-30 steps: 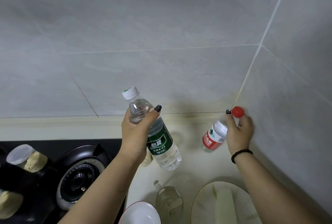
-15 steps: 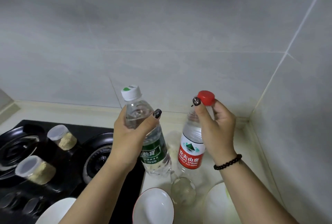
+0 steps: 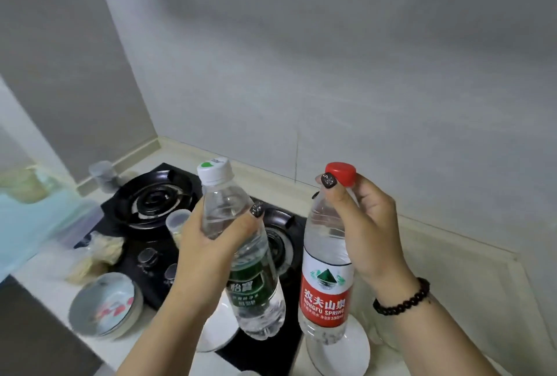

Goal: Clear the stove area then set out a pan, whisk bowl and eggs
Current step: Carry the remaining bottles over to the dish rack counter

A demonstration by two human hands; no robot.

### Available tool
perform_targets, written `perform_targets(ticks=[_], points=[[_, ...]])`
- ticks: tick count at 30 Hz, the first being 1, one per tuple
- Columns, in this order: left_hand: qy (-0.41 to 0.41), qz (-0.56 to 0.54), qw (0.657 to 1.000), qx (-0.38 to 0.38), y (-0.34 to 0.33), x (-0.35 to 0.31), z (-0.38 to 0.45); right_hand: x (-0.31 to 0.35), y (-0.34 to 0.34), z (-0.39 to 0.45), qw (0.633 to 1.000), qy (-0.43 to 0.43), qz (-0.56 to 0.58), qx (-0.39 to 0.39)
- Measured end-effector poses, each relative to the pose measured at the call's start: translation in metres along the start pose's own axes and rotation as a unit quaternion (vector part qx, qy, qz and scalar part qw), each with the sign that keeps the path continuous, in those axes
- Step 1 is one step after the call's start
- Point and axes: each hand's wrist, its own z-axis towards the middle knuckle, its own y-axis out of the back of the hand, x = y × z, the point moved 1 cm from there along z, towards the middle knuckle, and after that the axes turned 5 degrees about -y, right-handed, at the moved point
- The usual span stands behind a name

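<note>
1. The left hand (image 3: 211,243) grips the clear plastic water bottle with a green label and white cap (image 3: 241,255) around its upper body, fingers and thumb curled about it. The bottle is tilted and held above the front right part of the black glass gas stove (image 3: 156,249).
2. The right hand (image 3: 364,231) pinches the clear plastic water bottle with a red label and red cap (image 3: 327,273) at the neck, just under the cap. The bottle hangs nearly upright over the pale countertop (image 3: 452,270), beside the stove's right edge.
3. Handling judgement: both bottles appear mostly full, hence moderately heavy. The thin walls will likely flex under pressure; the smooth plastic may slip.
4. Recommended hold: the stiffer shoulder or the labelled mid-body. The neck pinch appears less secure.
5. Small lidded plastic jars (image 3: 177,220) and a shallow patterned dish (image 3: 105,305) stand at the stove's front and left edges.
</note>
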Motion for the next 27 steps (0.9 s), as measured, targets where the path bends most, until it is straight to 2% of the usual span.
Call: perform_targets(ticks=[12,21,27], points=[[-0.011,0.073,0.985,-0.157,0.235,-0.065,-0.056,-0.002,-0.239,-0.063,0.987,-0.014,0.0,0.163],[-0.014,0.109,0.966,-0.235,0.395,-0.1,-0.112,-0.002,-0.41,-0.135,0.96,0.008,0.039,0.277],[-0.017,0.121,0.94,-0.318,0.481,-0.124,-0.158,-0.003,-0.512,-0.17,0.936,-0.005,0.057,0.348]])
